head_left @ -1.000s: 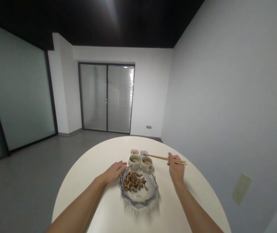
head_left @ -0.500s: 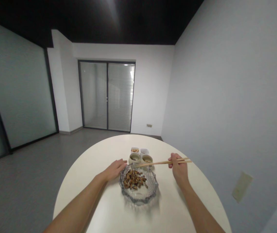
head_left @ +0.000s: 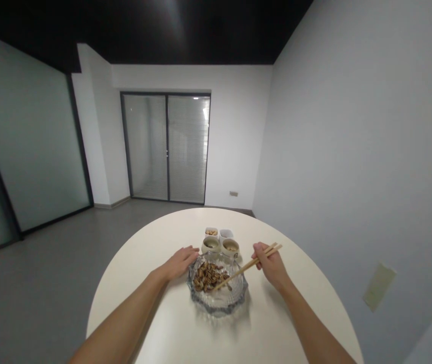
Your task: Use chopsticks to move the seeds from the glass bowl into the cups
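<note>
A scalloped clear glass bowl point(head_left: 219, 307) stands on the table in front of me. Long brown pieces with pale streaks point(head_left: 208, 276), like nuts or large seeds, are heaped toward its left side. My right hand point(head_left: 269, 260) grips a pair of wooden chopsticks point(head_left: 249, 265), whose tips slant down into the bowl at the heap's lower right edge. Whether the tips pinch a piece is too small to tell. My left hand point(head_left: 181, 262) lies flat with its fingers stretched out, fingertips at the bowl's left rim.
Two cream cups point(head_left: 210, 250) stand just behind the bowl, each with a little something inside. Behind them are a small white dish with light tan pieces point(head_left: 211, 232) and another white dish point(head_left: 226, 234). The round white table point(head_left: 170, 333) has a wall close to its right.
My right hand has moved slightly left, and the chopsticks have swung from the cups at the back down into the bowl. My left hand stays beside the rim.
</note>
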Action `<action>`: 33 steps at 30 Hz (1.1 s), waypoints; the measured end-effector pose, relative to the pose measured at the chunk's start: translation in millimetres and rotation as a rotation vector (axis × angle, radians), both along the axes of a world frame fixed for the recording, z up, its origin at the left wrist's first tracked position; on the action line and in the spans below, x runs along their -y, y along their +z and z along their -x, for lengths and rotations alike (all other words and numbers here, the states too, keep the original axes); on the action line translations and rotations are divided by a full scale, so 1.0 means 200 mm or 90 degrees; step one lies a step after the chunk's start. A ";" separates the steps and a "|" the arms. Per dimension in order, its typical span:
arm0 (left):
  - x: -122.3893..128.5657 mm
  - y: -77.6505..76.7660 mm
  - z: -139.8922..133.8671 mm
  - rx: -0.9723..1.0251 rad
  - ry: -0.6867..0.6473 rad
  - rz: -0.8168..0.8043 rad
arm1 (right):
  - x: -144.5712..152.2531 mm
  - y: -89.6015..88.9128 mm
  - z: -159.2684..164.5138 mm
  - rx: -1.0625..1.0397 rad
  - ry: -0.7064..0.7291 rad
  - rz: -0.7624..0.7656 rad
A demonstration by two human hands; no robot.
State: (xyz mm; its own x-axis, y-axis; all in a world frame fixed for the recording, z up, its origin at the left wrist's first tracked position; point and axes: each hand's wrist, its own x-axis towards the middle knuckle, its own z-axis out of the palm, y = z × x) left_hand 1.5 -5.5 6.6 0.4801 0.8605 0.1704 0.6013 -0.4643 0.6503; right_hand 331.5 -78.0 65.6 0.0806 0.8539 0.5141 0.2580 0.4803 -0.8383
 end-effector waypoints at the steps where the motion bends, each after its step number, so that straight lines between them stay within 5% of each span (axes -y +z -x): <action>1: 0.00 0.00 0.00 -0.001 0.001 0.002 | 0.00 0.00 0.01 0.011 0.003 -0.006; 33: -0.01 0.00 -0.01 0.018 -0.034 -0.065 | -0.02 -0.03 0.02 0.060 0.000 -0.015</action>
